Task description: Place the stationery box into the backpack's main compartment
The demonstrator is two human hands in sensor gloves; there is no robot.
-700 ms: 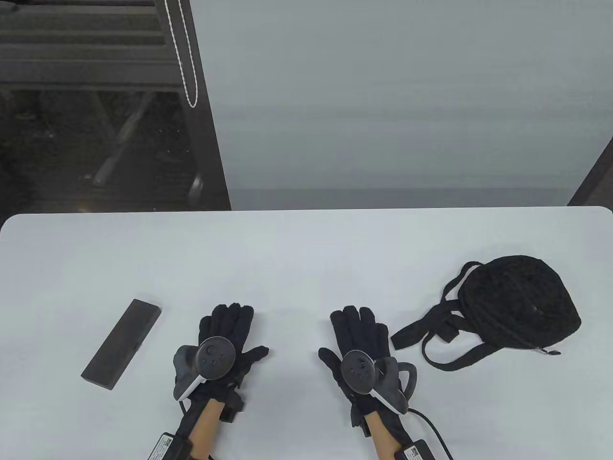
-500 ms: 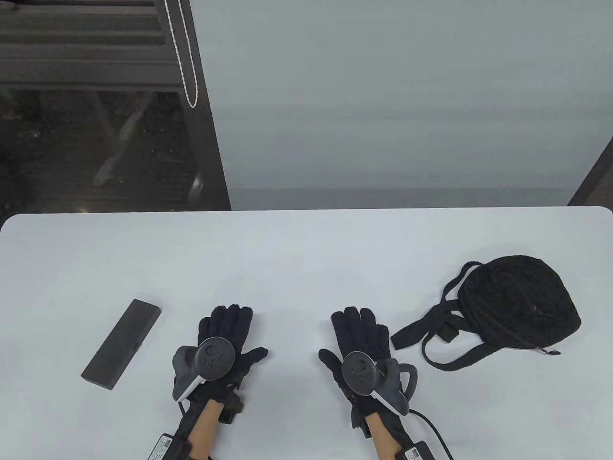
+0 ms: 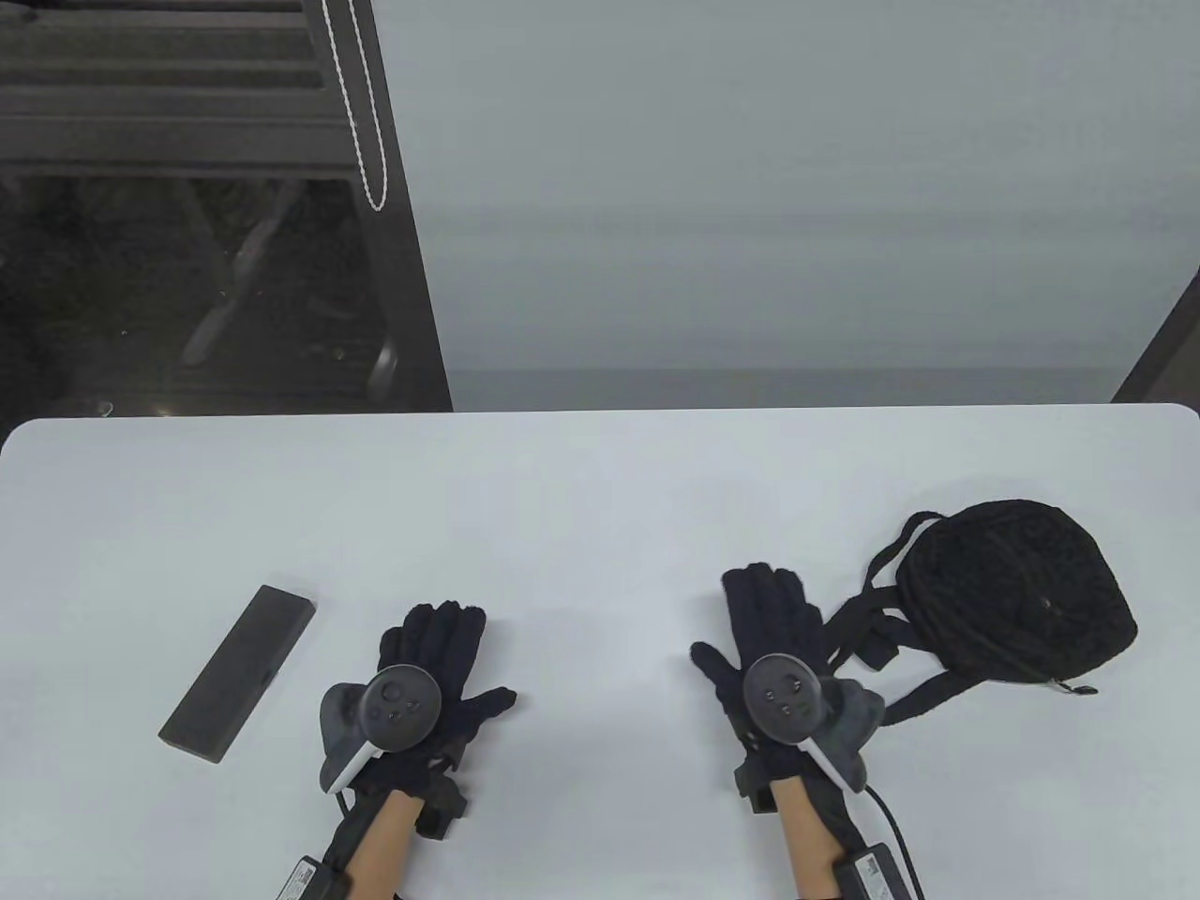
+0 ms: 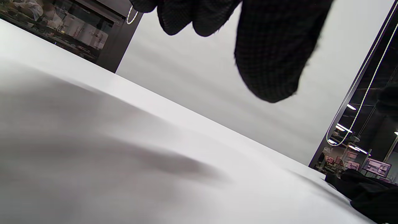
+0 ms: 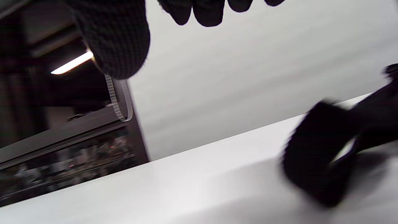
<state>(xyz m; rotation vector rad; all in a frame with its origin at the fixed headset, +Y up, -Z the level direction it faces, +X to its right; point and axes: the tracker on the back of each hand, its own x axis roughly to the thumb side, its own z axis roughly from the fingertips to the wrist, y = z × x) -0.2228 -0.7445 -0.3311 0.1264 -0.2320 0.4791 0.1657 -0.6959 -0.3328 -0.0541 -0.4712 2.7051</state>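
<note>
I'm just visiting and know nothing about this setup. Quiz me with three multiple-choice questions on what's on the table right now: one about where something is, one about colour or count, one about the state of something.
1. Where does the stationery box lie?
A. Left of the left hand
B. Inside the backpack
C. Between the two hands

2. What colour is the backpack?
A. Red
B. Black
C. White

3. What is the right hand doing?
A. Gripping the stationery box
B. Lifting the backpack off the table
C. Holding nothing, fingers extended, beside the backpack's straps

Answers:
1 A: the table view shows the box flat on the table at its left side, apart from both hands.
2 B: the bag and its straps are black against the white table.
3 C: the table view shows its fingers extended with nothing in them, next to the straps; contact cannot be told.
</note>
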